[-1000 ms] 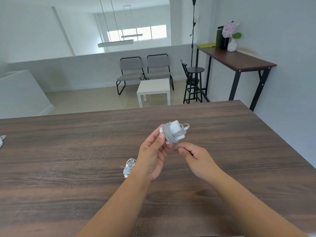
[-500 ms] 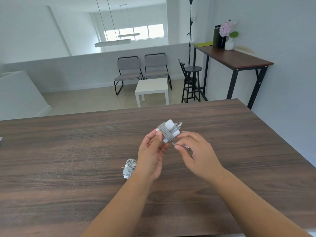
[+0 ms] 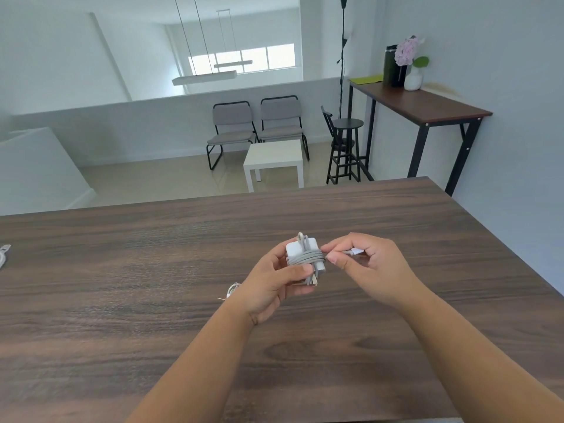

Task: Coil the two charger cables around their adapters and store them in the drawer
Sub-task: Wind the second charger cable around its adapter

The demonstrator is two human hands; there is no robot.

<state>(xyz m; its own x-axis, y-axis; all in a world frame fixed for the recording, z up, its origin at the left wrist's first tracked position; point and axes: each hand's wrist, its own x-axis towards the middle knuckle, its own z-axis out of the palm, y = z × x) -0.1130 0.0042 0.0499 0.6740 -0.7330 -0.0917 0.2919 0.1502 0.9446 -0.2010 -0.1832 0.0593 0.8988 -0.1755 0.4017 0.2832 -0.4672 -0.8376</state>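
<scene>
My left hand [image 3: 271, 288] holds a white charger adapter [image 3: 300, 250] above the dark wooden table [image 3: 122, 300], with grey cable [image 3: 306, 258] wound several turns around it. Just to the adapter's right, my right hand [image 3: 369, 267] pinches the loose end of that cable, and the white connector [image 3: 355, 251] shows between its fingers. A second coiled charger [image 3: 232, 290] lies on the table behind my left wrist, mostly hidden. No drawer is in view.
A white cable end [image 3: 3, 254] lies at the table's far left edge. Beyond the table stand a white low table [image 3: 274, 157], two grey chairs [image 3: 256, 126], a black stool [image 3: 345, 145] and a tall side table [image 3: 421, 105] with a vase and bottle.
My left hand has turned the adapter so its flat face shows. My right hand has come up from below to its right side with the cable end. The camera shifted slightly.
</scene>
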